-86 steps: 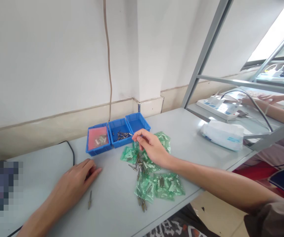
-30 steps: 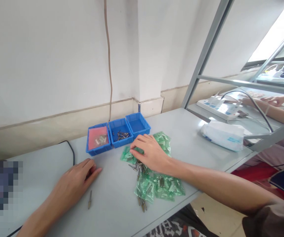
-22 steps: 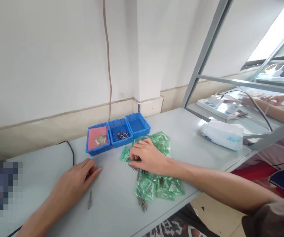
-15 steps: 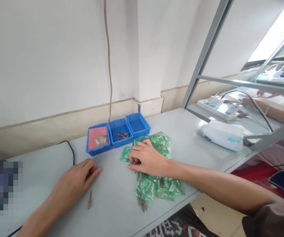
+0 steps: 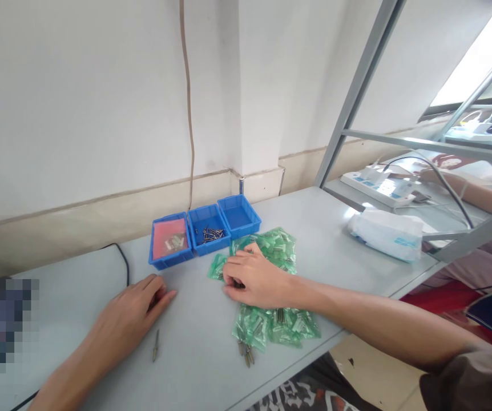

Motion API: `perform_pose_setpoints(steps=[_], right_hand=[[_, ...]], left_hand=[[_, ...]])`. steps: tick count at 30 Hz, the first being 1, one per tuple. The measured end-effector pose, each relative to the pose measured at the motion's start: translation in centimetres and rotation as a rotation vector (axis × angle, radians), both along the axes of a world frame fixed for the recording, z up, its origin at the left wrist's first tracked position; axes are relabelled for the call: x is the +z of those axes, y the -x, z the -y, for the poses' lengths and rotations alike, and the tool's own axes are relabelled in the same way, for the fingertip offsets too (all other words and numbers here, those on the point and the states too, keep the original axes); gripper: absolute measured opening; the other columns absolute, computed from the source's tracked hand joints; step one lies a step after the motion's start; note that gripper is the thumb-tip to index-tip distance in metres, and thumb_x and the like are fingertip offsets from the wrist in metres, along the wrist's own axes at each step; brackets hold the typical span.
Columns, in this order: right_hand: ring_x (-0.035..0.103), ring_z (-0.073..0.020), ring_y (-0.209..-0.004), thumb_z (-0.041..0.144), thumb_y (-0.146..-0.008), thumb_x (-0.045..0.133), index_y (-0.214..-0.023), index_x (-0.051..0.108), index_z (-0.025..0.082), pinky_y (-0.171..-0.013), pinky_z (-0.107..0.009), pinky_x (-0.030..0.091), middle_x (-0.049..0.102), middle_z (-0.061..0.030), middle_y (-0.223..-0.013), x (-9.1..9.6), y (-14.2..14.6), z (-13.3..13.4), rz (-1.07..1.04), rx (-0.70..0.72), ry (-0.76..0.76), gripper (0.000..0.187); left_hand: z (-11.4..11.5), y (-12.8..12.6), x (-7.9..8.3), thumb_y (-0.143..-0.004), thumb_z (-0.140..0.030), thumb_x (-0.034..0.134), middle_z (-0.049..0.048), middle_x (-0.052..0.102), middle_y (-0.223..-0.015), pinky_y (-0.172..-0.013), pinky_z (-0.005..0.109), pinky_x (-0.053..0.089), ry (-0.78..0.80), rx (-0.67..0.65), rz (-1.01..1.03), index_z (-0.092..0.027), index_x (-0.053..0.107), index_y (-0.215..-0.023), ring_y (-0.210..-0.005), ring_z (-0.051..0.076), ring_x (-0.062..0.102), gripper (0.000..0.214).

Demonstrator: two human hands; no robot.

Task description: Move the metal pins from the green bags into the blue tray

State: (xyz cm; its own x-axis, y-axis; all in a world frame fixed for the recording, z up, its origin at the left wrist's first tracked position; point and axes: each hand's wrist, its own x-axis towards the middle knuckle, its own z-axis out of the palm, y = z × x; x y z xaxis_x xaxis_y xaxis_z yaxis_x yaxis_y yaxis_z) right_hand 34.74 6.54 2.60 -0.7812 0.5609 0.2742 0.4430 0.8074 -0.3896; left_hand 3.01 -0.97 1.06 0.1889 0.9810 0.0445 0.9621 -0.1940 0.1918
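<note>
My right hand [image 5: 257, 277] lies over the heap of small green plastic bags [image 5: 278, 245], its fingers curled around some slim metal pins [image 5: 238, 283] that show only in part beneath them. Metal pieces can be seen through the bags. My left hand [image 5: 137, 305] rests on the table, fingers curled under and thumb stretched out; nothing shows in it. Just in front of it lies a single metal pin [image 5: 156, 346], thin at one end and thicker at the other. Several similar loose pins [image 5: 246, 354] stick out at the near edge of the bags.
Three blue bins [image 5: 240, 231] stand side by side near the wall; the left one holds a pink sheet and a clear bag, the middle one loose pins. A white packet [image 5: 385, 233] lies by the metal frame [image 5: 357, 85]. Another person's arm [image 5: 477, 191] is beyond it.
My right hand has shifted very slightly down and covers the loose pins that showed below its thumb. The left hand has not moved.
</note>
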Motion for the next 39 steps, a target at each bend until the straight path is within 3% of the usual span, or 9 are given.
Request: perform_pose_setpoints(steps=[8,14,24,31,35,39], right_hand=[[0.052,-0.0169,-0.078,0.019,-0.088,0.066,-0.077,0.059,0.02,-0.09,-0.038,0.031,0.066,0.0019,-0.078,-0.3,-0.1,-0.1,0.021,0.093,-0.053,0.013],[0.052,-0.018,-0.08,0.019,-0.093,0.062,-0.081,0.058,0.02,-0.089,-0.038,0.032,0.066,-0.0002,-0.082,-0.3,-0.1,0.0,0.039,0.148,-0.059,0.012],[0.051,-0.0182,-0.081,0.012,-0.093,0.06,-0.084,0.049,0.022,-0.083,-0.033,0.041,0.061,0.0008,-0.082,2.2,-0.2,0.7,-0.198,0.017,0.1,0.017],[0.052,-0.0174,-0.075,0.023,-0.105,0.051,-0.092,0.046,0.024,-0.069,-0.03,0.041,0.06,0.0015,-0.082,1.9,-0.3,0.7,-0.27,-0.095,0.233,0.013],[0.056,-0.0184,-0.081,0.022,-0.109,0.044,-0.105,0.051,0.024,-0.075,-0.031,0.045,0.062,-0.0003,-0.089,1.7,-0.2,0.5,-0.301,-0.084,0.232,0.008],[0.059,-0.0191,-0.093,0.024,-0.114,0.034,-0.119,0.052,0.024,-0.086,-0.033,0.048,0.064,-0.0053,-0.111,1.6,-0.2,0.4,-0.352,-0.061,0.238,0.019]], left_hand=[[0.0,0.0,-0.1,-0.106,-0.057,0.04,-0.0007,0.062,-0.08,-0.064,0.03,0.037,0.001,0.009,0.0,-0.024,0.05,-0.084,-0.069,0.019,0.061,0.04],[-0.1,0.1,-0.1,-0.106,-0.056,0.04,-0.0012,0.062,-0.079,-0.063,0.03,0.037,-0.018,-0.006,0.003,-0.024,0.05,-0.083,-0.066,0.018,0.06,0.041],[-0.2,-0.1,-0.1,-0.105,-0.058,0.041,-0.0012,0.062,-0.079,-0.062,0.03,0.036,-0.007,0.007,0.004,-0.024,0.05,-0.083,-0.067,0.018,0.06,0.042],[0.0,-0.1,0.0,-0.106,-0.057,0.041,-0.0008,0.062,-0.081,-0.064,0.03,0.036,0.02,0.021,-0.009,-0.024,0.05,-0.084,-0.069,0.019,0.061,0.041],[0.0,0.1,-0.1,-0.106,-0.058,0.04,-0.0006,0.062,-0.081,-0.065,0.031,0.036,0.016,0.011,-0.007,-0.024,0.049,-0.085,-0.07,0.019,0.06,0.042],[-0.1,0.0,0.0,-0.107,-0.059,0.038,-0.0008,0.062,-0.082,-0.066,0.031,0.037,0.023,0.01,-0.009,-0.024,0.05,-0.086,-0.072,0.019,0.061,0.042]])
